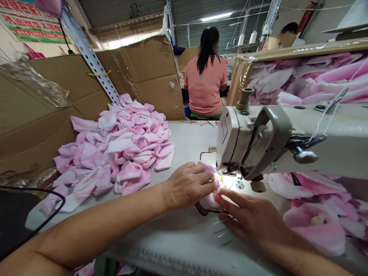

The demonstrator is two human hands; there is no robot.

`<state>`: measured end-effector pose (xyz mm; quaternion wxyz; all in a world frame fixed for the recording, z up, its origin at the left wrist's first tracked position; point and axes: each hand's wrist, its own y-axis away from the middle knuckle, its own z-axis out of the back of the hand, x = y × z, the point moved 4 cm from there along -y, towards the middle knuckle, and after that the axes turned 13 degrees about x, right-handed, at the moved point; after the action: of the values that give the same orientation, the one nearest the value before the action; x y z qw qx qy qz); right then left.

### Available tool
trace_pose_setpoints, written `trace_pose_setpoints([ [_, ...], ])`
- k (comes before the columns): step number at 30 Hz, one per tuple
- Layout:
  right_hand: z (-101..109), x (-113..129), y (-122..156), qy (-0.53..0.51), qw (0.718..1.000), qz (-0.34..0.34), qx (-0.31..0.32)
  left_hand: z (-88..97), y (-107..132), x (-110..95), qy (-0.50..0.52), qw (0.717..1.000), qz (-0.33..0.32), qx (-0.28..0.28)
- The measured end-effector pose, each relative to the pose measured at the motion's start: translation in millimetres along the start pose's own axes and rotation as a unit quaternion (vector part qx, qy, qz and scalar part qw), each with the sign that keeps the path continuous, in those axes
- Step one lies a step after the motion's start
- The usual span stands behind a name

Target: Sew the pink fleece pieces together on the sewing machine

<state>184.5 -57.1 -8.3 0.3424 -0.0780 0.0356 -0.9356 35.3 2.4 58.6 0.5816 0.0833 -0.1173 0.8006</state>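
My left hand (188, 186) and my right hand (247, 214) meet in front of the sewing machine head (247, 142). A small piece of pink fabric (209, 201) lies bunched between them, close to the needle area. My left fingers curl over its top, while my right fingertips press against its lower edge. The needle itself is hidden by the machine and the fabric. To the left of my left hand, a loose pile of similar pink-and-white fabric pieces (115, 149) covers the table.
Thin metal pins (222, 221) lie on the white table (189, 140), with a ruler scale (172, 262) along its near edge. Large pink-printed fabric (313, 214) hangs at right. Cardboard sheets (138, 73) stand behind the pile. A seated co-worker (205, 76) works beyond them.
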Motion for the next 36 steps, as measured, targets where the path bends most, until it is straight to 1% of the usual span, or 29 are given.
trace_pose_setpoints([
  [7, 4.3, 1.6, 0.7, -0.014, 1.0, -0.011, 0.003, -12.6, 2.6, -7.2, 0.013, 1.0, -0.019, 0.009],
  [15, 4.6, 2.7, 3.2, -0.011, 1.0, -0.012, -0.005, -14.9, 4.7, -8.0, 0.032, 0.999, -0.013, 0.009],
  [22, 5.3, 1.8, 3.4, -0.031, 0.999, -0.021, 0.023, -19.2, 5.1, -6.7, 0.06, 0.998, -0.006, 0.021],
  [25, 5.5, 1.4, 3.1, -0.039, 0.999, -0.024, 0.024, -21.1, 6.3, -7.3, 0.057, 0.998, 0.0, 0.026],
  [28, 4.8, 1.0, 3.1, -0.047, 0.998, -0.023, 0.024, -20.1, 7.2, -7.7, 0.056, 0.998, 0.003, 0.03],
  [31, 4.8, -0.2, 4.2, -0.056, 0.998, -0.026, 0.03, -15.4, 7.0, -7.7, 0.058, 0.998, 0.002, 0.036],
  [36, 10.7, -3.0, 3.8, -0.085, 0.995, -0.022, 0.039, -7.4, 5.1, -7.8, 0.059, 0.997, -0.008, 0.048],
])
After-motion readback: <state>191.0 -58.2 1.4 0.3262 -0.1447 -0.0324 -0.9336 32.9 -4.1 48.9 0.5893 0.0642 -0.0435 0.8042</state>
